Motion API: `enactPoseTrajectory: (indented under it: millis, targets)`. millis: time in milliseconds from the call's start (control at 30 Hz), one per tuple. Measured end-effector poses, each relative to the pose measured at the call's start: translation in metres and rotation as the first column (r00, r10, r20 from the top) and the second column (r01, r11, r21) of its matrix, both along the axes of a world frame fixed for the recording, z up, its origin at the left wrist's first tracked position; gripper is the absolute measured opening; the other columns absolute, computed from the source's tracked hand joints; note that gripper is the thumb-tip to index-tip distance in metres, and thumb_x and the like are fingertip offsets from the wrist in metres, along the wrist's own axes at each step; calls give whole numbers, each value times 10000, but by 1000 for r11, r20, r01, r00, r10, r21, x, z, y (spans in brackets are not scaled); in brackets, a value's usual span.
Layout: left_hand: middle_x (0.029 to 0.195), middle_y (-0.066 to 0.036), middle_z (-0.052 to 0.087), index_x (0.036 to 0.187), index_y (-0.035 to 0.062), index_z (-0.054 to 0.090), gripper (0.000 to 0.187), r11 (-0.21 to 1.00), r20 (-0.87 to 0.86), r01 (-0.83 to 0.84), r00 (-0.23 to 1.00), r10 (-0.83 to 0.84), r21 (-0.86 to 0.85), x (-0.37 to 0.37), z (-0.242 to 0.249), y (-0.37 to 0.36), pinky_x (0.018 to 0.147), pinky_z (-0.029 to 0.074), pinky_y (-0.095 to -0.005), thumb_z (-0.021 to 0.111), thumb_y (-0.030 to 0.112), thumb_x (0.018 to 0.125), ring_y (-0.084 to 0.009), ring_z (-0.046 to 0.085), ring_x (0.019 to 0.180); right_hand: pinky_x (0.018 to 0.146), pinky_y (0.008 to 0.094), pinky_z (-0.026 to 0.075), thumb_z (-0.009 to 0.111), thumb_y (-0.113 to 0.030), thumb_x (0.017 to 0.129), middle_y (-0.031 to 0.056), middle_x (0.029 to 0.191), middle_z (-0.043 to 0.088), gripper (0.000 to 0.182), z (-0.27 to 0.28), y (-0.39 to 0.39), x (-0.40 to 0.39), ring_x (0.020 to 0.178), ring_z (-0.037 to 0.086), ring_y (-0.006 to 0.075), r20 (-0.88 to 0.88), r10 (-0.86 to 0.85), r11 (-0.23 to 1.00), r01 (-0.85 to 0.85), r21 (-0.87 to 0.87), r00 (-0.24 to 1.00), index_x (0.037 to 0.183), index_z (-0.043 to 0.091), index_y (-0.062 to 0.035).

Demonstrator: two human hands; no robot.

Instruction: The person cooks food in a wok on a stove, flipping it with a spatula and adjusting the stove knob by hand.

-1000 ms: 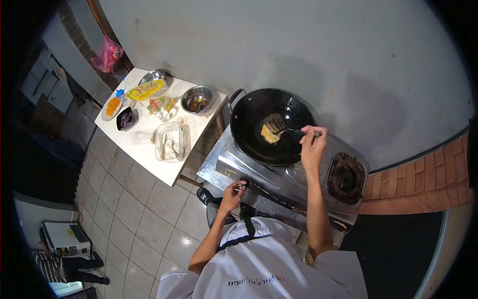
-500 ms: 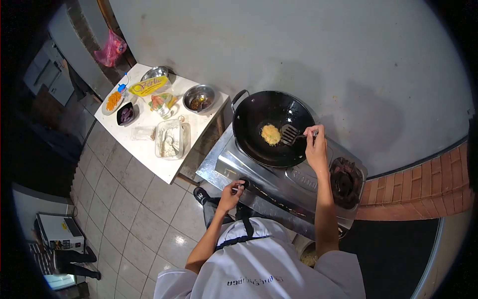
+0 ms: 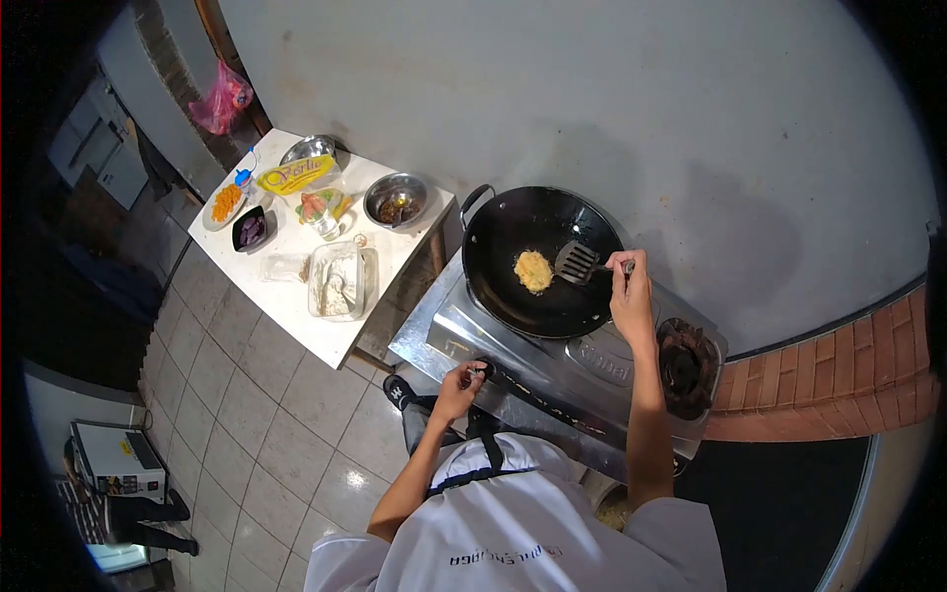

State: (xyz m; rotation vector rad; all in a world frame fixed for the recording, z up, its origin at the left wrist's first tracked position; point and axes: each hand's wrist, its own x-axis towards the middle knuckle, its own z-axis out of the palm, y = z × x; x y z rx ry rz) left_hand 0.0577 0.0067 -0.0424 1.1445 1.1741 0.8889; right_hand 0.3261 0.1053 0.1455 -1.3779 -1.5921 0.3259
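Observation:
My right hand is closed around the handle of a slotted spatula, whose head is over the inside of a black wok. A yellow, uneven fritter-like piece of food lies in the wok, just left of the spatula's head. The wok sits on the left side of a steel gas stove. Down at the stove's front, my left hand has its fingers closed on a black stove knob.
Left of the stove, a white table carries a glass container of white powder, a metal bowl and a dish of orange pieces. A second burner is at right. Another person stands at far lower left.
The spatula's head has turned so that its slotted face shows more broadly, and it sits slightly higher beside the food. My left hand stays at the knob.

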Motion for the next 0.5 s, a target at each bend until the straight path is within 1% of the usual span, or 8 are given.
enactPoseTrajectory:
  millis: [67,100,167,267,333,400,433,500]
  targets:
    - [680,24,518,1078,11,571,205,1000,46,2,999,-2,-14,4,-2,1,543,387,-205,560,89,889,-55,467,596,706,336,436,423,-43,929,150,820,540,43,13,-3,-1,737,555,272,38,-1,999,3,-48,999,962,411,-18]
    - [680,24,518,1078,11,571,205,1000,47,7,999,-6,-12,5,1,1,543,387,-205,560,89,889,-55,467,596,706,336,436,423,-43,929,150,820,540,43,15,-3,1,737,555,272,39,-6,999,8,-46,999,962,411,-18]
    - [666,15,548,1076,21,586,201,1000,3,17,1000,-17,9,7,8,1,528,384,-211,557,113,899,-52,474,586,694,342,435,421,-39,926,156,802,539,60,18,0,4,715,548,291,65,-13,988,23,-150,998,973,399,-10]
    - [656,23,539,1071,17,587,198,1000,45,-4,999,4,17,10,-2,3,508,371,-212,561,109,897,-49,459,567,698,343,436,418,-40,926,151,784,540,67,6,7,5,706,541,299,56,47,996,-42,-84,997,971,386,-3]
    - [665,23,526,1059,4,572,189,1000,56,7,998,-6,-12,10,5,4,517,371,-204,554,102,898,-49,458,573,697,346,437,411,-34,923,146,786,546,58,6,10,2,715,551,307,50,59,997,-57,-43,997,959,378,-1]
    - [674,23,513,1048,-8,557,181,999,66,14,998,-11,-42,9,7,5,526,371,-197,548,95,899,-49,457,580,704,348,439,411,-35,923,142,789,548,53,9,10,0,723,560,295,-40,41,999,-40,36,998,954,380,-6]
    - [663,29,517,1060,2,572,190,1000,65,0,998,2,-31,10,5,4,511,362,-203,556,99,896,-46,449,571,704,348,439,411,-35,923,142,789,548,53,13,10,0,723,560,295,-39,44,998,-43,35,998,954,380,-6]
    - [652,36,522,1072,12,586,201,1000,64,-15,998,17,-22,10,5,4,496,353,-209,565,103,894,-44,441,561,713,339,441,413,-38,924,134,788,545,57,20,8,1,725,563,257,16,11,999,-10,-39,1000,960,382,-7]
